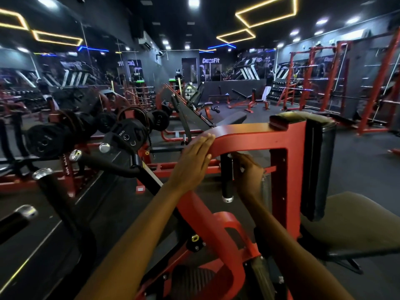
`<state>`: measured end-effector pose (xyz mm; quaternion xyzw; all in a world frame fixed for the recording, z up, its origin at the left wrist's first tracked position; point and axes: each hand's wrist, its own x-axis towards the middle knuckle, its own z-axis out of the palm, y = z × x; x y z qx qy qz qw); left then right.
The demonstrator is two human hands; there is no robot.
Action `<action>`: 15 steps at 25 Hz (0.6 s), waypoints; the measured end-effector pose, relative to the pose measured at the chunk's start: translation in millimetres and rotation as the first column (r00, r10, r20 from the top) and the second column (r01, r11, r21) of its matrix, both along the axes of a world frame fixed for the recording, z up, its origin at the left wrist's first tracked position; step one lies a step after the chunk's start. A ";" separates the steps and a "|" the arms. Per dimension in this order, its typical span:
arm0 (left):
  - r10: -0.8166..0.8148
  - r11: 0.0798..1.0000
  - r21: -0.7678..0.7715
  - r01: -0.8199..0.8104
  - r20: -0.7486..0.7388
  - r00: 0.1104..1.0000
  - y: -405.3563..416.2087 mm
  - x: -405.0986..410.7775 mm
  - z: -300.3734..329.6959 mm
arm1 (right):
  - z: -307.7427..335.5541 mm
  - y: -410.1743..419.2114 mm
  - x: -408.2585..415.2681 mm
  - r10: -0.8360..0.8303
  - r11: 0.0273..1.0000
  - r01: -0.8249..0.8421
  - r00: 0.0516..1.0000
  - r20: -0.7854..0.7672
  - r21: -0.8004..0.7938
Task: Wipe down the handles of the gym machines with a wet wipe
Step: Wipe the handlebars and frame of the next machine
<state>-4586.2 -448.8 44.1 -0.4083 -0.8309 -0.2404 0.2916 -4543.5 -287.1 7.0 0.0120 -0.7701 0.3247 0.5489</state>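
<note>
Short black cylindrical foam-grip handle with a chrome end cap (226, 177), hanging upright under the bent red steel machine arm (255, 138), centre of view. Small pale scrap, perhaps the wet wipe (242, 169), glimpsed at the fingers, too little showing to be sure. Tall black upholstered pad (320, 167) just right of the arm; dark rubber floor (357, 161) beyond, black weight plates (127, 137) left, red racks (307, 79) far right, yellow ceiling light strips (266, 14). Left hand (195, 158) laid flat, fingers straight and together, on the arm's curve. Right hand (249, 172) curled just beside the handle, pinching the pale scrap.
</note>
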 end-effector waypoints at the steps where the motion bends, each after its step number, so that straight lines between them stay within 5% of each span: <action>1: -0.025 1.000 0.001 0.025 -0.014 1.000 0.6 -7.0 0.4 | -1.5 -5.1 -5.1 0.000 1.000 -0.001 1.000 -0.009 -0.014; 6: -0.051 0.998 0.029 0.056 -0.163 0.985 7.1 -31.2 -7.0 | -15.7 -16.2 -10.7 -0.021 1.000 0.021 0.999 -0.038 -0.011; 15: 0.043 0.999 0.042 -0.029 -0.371 0.928 12.3 -37.4 -17.7 | -75.5 -9.3 2.7 0.053 0.997 -0.042 0.982 0.182 -0.065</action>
